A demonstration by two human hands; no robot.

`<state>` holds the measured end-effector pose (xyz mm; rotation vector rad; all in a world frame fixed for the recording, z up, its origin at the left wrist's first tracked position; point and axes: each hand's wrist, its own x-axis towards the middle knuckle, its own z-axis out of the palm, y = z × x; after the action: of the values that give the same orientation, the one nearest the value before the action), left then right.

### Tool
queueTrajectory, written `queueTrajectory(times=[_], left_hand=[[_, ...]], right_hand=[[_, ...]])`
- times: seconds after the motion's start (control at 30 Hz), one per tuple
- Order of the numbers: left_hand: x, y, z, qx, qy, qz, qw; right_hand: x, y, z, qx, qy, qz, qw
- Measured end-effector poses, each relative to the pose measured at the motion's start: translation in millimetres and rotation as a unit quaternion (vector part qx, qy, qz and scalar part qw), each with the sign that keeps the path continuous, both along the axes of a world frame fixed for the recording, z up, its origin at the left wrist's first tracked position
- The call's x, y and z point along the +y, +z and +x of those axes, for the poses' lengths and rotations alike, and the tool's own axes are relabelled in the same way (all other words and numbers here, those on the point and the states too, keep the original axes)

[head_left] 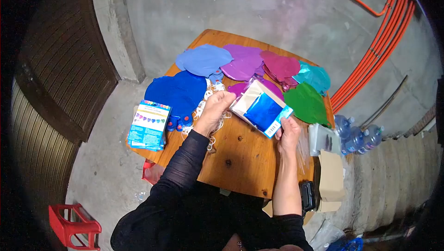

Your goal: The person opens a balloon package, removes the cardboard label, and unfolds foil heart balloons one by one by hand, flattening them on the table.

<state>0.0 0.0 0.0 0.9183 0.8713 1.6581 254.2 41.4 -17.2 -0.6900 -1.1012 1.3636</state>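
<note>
Both hands hold a flat package [262, 113] above the wooden table, tilted, with a shiny blue piece, a beige backing and a barcode label. My left hand [216, 107] pinches its upper left edge in clear plastic. At the lower right corner, by the label, my right hand [288, 133] grips it with closed fingers. White strings [210, 107] lie beside and partly behind my left hand. Behind the package are shiny purple pieces [243, 61]; a green one [305, 103] lies to its right, and dark blue ones [175, 91] lie to the left.
Printed cards [149, 125] are stacked at the left of the wooden table [231, 168]. Light blue, magenta [280, 66] and teal [313, 76] pieces line its back. Clear sleeves [321, 139], cardboard [330, 177] and bottles [355, 137] are at the right. A red stool [76, 225] stands lower left.
</note>
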Motion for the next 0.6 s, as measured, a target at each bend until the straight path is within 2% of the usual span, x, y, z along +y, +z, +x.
queueTrajectory(times=[0.27, 0.37, 0.47, 0.6], left_hand=[[5.8, -9.8, 8.0, 0.105, 0.104, 0.002, 0.989], [4.5, -9.5, 13.7, 0.089, 0.118, -0.011, 0.989], [2.9, -6.9, 15.3, 0.197, 0.151, -0.015, 0.969], [7.7, -18.5, 20.6, 0.280, 0.182, 0.045, 0.942]], right_hand=[[-3.9, 1.1, -4.9, 0.008, -0.017, -0.006, 1.000], [-5.2, 1.3, -2.9, 0.005, 0.012, 0.003, 1.000], [-7.5, 5.3, -6.3, 0.003, 0.011, 0.003, 1.000], [-10.5, 6.2, -8.4, 0.009, 0.031, 0.004, 0.999]])
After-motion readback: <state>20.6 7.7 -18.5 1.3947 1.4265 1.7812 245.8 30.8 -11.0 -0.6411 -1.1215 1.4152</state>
